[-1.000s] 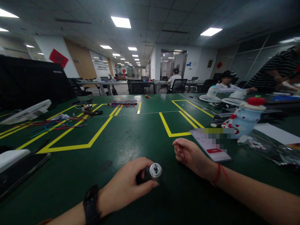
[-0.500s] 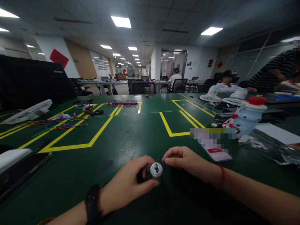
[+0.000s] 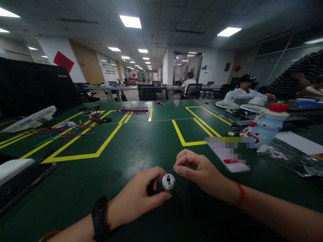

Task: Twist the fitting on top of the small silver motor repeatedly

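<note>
A small silver motor (image 3: 168,181), a short metal cylinder, stands upright on the green table. Its round top face shows a dark centre and small dark holes. My left hand (image 3: 141,191) curls around it from the left, thumb at the near side and index finger at the far side. Just up and right of the motor is my right hand (image 3: 196,168), apart from it, thumb and fingertips pinched together. Whatever small thing may be between those fingertips is too small to tell.
Right of my right hand lies a phone-like flat item (image 3: 229,156), partly blurred out. Beyond it stand a light blue bottle (image 3: 268,126) and white fans (image 3: 227,101). A dark phone (image 3: 27,185) and coloured wires (image 3: 65,131) are left; a screwdriver (image 3: 160,103) lies at the far edge.
My right hand has risen slightly, with its fingers curled closer together. The motor's top centre, lighter and knob-like before, now looks dark. My left hand stays put.
</note>
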The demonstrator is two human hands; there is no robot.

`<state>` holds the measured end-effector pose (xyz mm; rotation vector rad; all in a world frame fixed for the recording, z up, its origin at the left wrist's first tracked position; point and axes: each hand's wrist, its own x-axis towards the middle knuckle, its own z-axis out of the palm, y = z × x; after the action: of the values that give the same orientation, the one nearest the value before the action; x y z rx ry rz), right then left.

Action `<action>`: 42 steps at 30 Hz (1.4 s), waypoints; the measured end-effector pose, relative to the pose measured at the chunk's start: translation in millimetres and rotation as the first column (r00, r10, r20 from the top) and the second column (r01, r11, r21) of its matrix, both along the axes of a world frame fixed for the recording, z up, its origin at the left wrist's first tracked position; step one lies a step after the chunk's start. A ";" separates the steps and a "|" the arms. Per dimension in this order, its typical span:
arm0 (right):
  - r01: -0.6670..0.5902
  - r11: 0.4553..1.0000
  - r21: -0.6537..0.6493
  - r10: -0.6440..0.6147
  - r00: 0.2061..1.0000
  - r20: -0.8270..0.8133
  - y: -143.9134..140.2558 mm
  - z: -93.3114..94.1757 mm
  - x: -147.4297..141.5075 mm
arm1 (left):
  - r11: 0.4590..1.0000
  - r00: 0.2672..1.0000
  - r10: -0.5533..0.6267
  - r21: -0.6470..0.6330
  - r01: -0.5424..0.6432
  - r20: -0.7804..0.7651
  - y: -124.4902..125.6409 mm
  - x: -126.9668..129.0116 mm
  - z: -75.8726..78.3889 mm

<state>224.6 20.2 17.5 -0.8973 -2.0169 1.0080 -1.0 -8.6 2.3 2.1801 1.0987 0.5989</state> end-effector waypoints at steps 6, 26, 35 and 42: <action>-0.202 0.978 0.059 0.170 0.924 0.343 -1.1 -9.2 20.5 | 1.000 1.000 -0.002 -0.009 0.002 0.011 -0.4 -2.2 2.6; -0.079 0.987 -0.142 0.093 0.991 0.096 9.5 -12.4 26.1 | 1.000 1.000 0.005 -0.030 -0.004 0.022 -1.5 -2.4 1.7; -0.095 0.979 0.180 0.059 0.978 0.199 -5.5 -7.6 10.3 | 1.000 1.000 0.000 -0.013 0.000 0.021 -0.4 -0.4 2.9; -0.047 0.974 0.220 0.026 0.995 0.098 -15.1 7.5 -14.7 | 1.000 1.000 -0.002 0.016 0.002 0.009 0.7 0.4 -3.5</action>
<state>209.9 5.1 25.0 -0.8025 -2.1818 0.7522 -0.6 -7.9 -1.2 2.1900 1.0902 0.6179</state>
